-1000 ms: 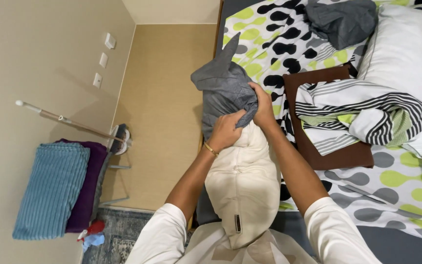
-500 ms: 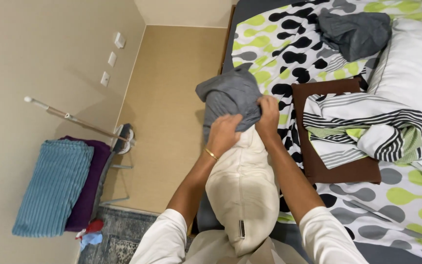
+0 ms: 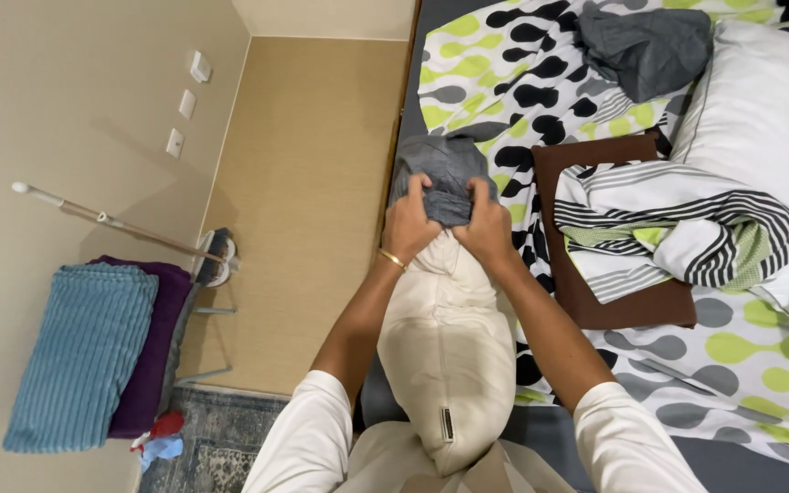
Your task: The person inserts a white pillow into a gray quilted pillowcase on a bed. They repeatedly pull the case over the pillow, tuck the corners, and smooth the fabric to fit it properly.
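both sets of fingers are curled tight into the bunched edge of the grey pillowcase (image 3: 442, 178), the left hand (image 3: 410, 225) on its left side and the right hand (image 3: 486, 226) on its right, knuckles nearly touching across the top of the cream pillow (image 3: 447, 347). a gold bracelet (image 3: 392, 259) sits on the left wrist. compared with a second ago, the grey cloth no longer stands up in a loose peak above the hands; it now sits lower and rounder, gathered in a cap over the far end of the pillow, and the hands have closed in toward each other. i judge from this that the case has begun to seat on the pillow's end, though almost all of the cream body still lies bare between the forearms, running back toward the person's chest.

the pillow hangs over the edge of the bed (image 3: 468, 91), whose sheet is white with black and green spots. to the right lie a brown cloth (image 3: 636, 306) with a striped sheet (image 3: 678, 224) on it, a white pillow (image 3: 769, 110) and another grey case (image 3: 646, 46). on the left, a broom (image 3: 120, 224) leans at the wall above blue and purple folded towels (image 3: 84, 351).
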